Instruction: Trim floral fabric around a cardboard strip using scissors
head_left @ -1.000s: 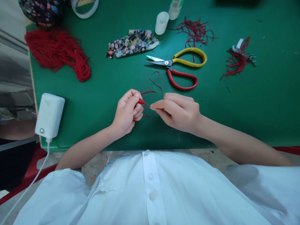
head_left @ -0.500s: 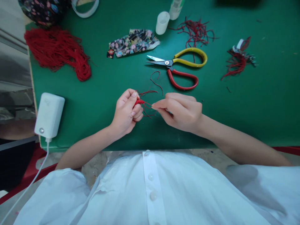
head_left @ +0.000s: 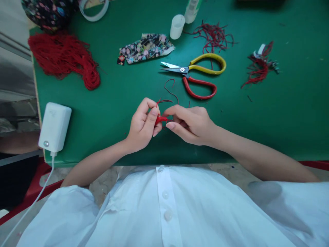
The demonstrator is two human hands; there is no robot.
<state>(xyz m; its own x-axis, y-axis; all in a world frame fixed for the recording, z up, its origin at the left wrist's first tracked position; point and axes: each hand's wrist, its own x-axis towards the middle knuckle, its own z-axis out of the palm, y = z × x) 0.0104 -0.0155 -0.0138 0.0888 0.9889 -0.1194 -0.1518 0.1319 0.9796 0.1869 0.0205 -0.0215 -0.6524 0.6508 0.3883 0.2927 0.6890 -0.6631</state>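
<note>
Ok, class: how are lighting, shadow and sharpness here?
Head view: one blade of the scissors gleams; head view: a grey shadow lies on the right sleeve; head view: the dark thing at top right looks blurred; head view: the red piece is too small for detail.

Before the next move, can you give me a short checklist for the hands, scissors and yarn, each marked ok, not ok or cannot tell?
1. Left hand grips the red bundle: ok, pinched by thumb and fingers.
2. Right hand has hold of a thread: cannot tell, its fingers hide it.
3. Scissors apart from both hands: ok.
4. Scissors closed: not ok, blades stand open.
5. Big heap of yarn away from the hands: ok, at the table's far left.
</note>
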